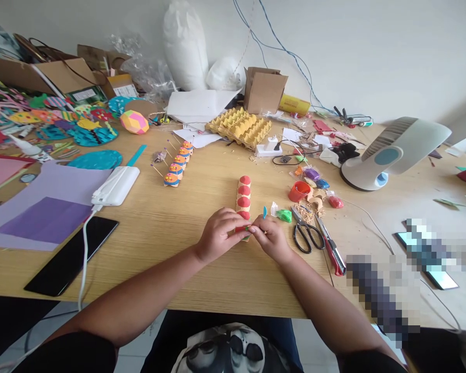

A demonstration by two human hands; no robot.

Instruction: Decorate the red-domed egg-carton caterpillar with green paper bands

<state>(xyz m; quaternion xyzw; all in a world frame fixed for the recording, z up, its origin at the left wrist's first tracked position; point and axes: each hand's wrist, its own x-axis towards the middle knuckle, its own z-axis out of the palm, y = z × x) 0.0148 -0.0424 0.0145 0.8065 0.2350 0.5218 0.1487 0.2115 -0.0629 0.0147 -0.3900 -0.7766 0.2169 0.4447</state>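
A strip of egg carton [244, 190] with red clay covering its bumps lies on the table in front of me, its near end partly behind my fingers. My left hand [222, 235] is closed in a pinch over that near end. My right hand [272, 239] is closed too, its fingertips meeting those of my left. A tiny bit of green clay [247, 228] shows between the fingertips. Out of my right hand sticks the end of a blue modelling tool [264, 212]. Just to the right lies a bag of green clay [284, 215].
Scissors [308, 237] and a red utility knife [332, 248] lie right of my hands, near a red cup [299, 191]. A decorated carton strip [179, 165] with pins stands back left. A fan [388, 155], phone [72, 256], power bank [116, 186] and yellow egg tray [238, 127] surround the workspace.
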